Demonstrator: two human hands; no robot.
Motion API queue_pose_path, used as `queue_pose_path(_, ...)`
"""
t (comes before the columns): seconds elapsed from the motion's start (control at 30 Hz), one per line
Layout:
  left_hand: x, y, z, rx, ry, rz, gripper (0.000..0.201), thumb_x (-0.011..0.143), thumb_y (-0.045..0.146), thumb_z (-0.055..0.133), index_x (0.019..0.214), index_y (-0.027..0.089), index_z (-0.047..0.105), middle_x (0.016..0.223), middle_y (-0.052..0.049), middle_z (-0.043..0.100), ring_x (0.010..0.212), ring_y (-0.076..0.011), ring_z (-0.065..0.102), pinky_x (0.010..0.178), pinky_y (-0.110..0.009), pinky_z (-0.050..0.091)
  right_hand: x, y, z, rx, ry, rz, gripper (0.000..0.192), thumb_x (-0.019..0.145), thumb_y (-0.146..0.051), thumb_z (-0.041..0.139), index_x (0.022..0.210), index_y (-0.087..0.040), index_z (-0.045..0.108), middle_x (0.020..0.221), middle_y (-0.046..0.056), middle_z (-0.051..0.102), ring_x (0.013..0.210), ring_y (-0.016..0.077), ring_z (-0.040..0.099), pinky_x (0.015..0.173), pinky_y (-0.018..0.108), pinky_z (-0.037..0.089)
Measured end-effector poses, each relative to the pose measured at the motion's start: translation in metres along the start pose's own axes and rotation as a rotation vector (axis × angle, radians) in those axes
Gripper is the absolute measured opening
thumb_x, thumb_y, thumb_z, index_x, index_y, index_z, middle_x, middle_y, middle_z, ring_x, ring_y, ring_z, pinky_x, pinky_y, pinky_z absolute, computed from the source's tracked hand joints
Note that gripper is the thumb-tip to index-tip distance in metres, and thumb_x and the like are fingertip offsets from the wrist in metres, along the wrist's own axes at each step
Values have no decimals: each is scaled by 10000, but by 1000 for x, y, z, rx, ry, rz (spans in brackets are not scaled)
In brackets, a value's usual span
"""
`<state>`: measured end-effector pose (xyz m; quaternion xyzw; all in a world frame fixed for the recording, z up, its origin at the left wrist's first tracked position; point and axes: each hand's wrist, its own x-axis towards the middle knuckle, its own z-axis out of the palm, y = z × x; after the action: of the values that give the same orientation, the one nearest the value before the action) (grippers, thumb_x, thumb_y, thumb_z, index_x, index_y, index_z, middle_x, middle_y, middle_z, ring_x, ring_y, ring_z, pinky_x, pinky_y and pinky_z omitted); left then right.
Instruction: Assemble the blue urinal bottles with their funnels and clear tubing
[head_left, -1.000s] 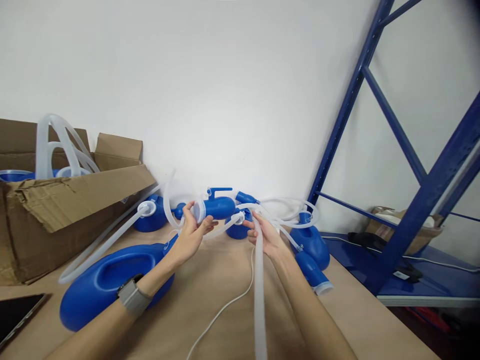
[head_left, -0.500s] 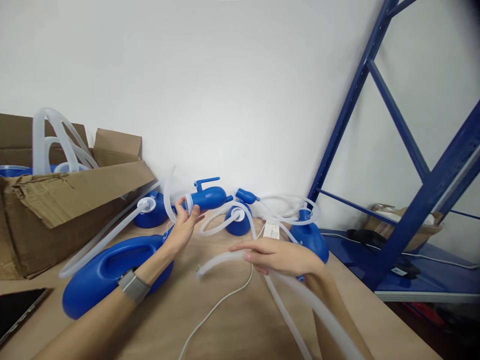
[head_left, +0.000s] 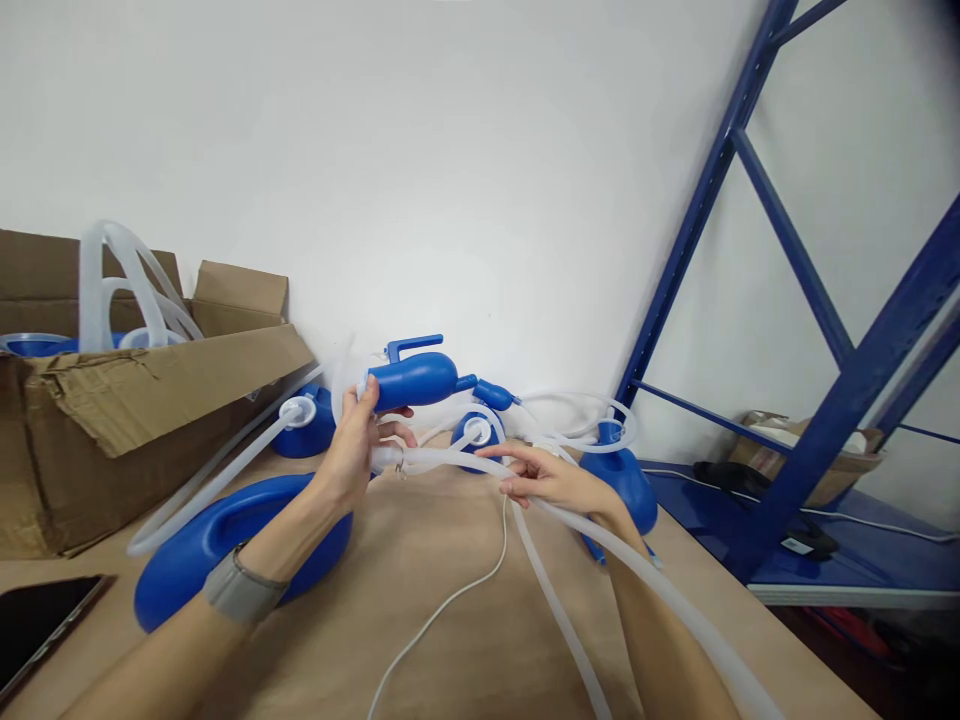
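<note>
My left hand (head_left: 351, 450) grips the wide end of a blue funnel-shaped plastic piece (head_left: 416, 378) with a small blue handle on top, lifted above the table. My right hand (head_left: 551, 478) holds a thick translucent white hose (head_left: 637, 575) near its end. The hose end (head_left: 390, 458) reaches the fingers of my left hand, just under the blue piece. The rest of the hose runs down to the lower right, out of view. A grey watch band sits on my left wrist.
A large blue bedpan-shaped container (head_left: 225, 540) lies under my left forearm. More blue bottles (head_left: 622, 485) and coiled tubes (head_left: 577, 420) lie by the wall. An open cardboard box (head_left: 120, 420) stands left, a dark tablet (head_left: 37, 620) lower left, blue shelving (head_left: 825, 400) right. A thin white cable (head_left: 450, 600) crosses the table (head_left: 450, 660).
My left hand raised the blue piece. My right hand swung the hose from upright to lying across, then brought its end leftward up to my left hand.
</note>
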<state>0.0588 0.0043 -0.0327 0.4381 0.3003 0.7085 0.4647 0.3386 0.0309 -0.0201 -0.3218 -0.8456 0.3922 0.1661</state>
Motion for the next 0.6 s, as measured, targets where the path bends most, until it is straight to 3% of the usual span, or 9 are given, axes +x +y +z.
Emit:
queue_pose_path(0.1, 3, 4, -2, 35, 61, -17, 653, 819, 703, 694, 1148, 258, 348, 791, 11, 649, 472, -154, 633, 373, -197, 403, 4, 3, 9, -55, 64, 12, 553, 957, -445, 626, 1460, -218, 586, 709, -24, 647, 719, 170, 613, 711, 282, 452)
queue_pose_path(0.23, 5, -3, -5, 103, 139, 68, 667, 860, 665, 665, 1248, 256, 308, 797, 13, 653, 550, -166, 657, 438, -213, 440, 3, 8, 14, -152, 130, -29, 675, 988, -443, 587, 1607, -261, 385, 911, 7, 751, 871, 205, 683, 806, 314, 494)
queue_pose_path(0.33, 8, -7, -9, 198, 228, 227, 658, 872, 621, 674, 1286, 247, 326, 821, 7, 654, 669, -163, 668, 511, -212, 452, -5, 8, 4, -307, 142, -72, 537, 1038, -462, 510, 1539, -270, 501, 1080, 50, 778, 995, 244, 704, 919, 373, 496)
queue_pose_path(0.4, 8, -8, -9, 227, 258, 266, 653, 875, 603, 677, 1295, 242, 331, 829, 2, 654, 707, -163, 663, 536, -213, 456, -11, 6, -4, -400, 180, -91, 464, 1058, -456, 475, 1465, -261, 585, 1088, 65, 782, 1007, 257, 710, 948, 395, 494)
queue_pose_path(0.6, -5, -7, 5, 59, 93, 58, 689, 851, 638, 668, 1274, 245, 290, 780, 26, 631, 564, -154, 632, 454, -213, 434, -6, 18, -4, -638, 322, -158, 365, 1040, -443, 496, 1296, -259, 679, 1075, 94, 770, 936, 278, 701, 875, 412, 515)
